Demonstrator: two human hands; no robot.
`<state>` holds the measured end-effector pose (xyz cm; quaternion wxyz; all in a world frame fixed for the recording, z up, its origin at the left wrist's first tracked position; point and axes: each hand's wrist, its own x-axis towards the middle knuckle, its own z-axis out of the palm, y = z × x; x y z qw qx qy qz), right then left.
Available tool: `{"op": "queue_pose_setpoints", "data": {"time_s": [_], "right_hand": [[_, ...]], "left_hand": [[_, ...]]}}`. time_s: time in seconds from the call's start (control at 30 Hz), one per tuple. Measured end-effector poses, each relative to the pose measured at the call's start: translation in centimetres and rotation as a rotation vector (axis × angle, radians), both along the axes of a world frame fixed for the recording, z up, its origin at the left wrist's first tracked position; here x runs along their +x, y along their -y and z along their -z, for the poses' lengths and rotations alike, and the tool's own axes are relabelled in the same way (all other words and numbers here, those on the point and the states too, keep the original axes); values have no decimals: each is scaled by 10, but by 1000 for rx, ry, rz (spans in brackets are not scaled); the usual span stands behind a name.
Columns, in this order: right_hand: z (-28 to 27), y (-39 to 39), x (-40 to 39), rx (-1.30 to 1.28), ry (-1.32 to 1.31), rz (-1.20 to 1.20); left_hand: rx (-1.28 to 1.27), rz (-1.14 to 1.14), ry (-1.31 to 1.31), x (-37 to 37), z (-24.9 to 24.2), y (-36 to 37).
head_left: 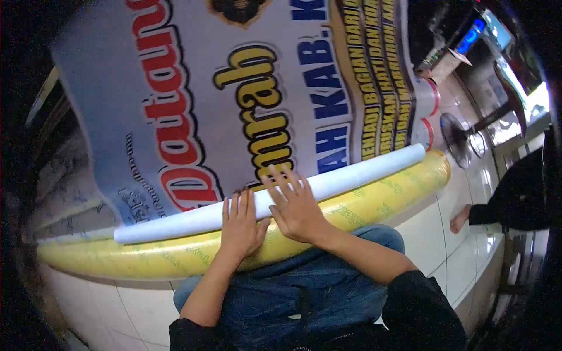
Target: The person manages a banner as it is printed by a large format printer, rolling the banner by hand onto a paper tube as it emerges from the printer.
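A large printed banner (216, 99) with red, yellow and blue lettering spreads out in front of me. Its near edge is wound into a white roll (363, 169), which lies along a long yellow wrapped roll (374, 202) across my lap. My left hand (243, 225) rests flat on the white roll near its middle, fingers stretched forward. Just to the right, my right hand (295, 207) lies on the same roll with its fingers spread, the fingertips reaching over onto the banner. Neither hand grasps anything.
Another person's bare foot (461, 219) and dark clothing (521, 193) are at the right on the white tiled floor (430, 234). Behind them stands a round-based stand (459, 137). A lit blue display (470, 36) glows at the upper right.
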<state>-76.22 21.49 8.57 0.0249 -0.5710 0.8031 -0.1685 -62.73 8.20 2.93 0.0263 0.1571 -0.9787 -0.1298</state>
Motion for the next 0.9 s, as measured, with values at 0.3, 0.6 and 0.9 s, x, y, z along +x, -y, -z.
{"op": "queue_pose_setpoints", "data": {"time_s": [0.3, 0.6, 0.9], "right_hand": [[27, -6, -1, 345, -40, -67], [21, 0, -37, 192, 68, -107], [15, 13, -49, 260, 140, -149]], "left_hand": [[31, 63, -73, 1, -5, 11], [245, 138, -160, 1, -16, 49], [325, 167, -87, -11, -23, 65]]}}
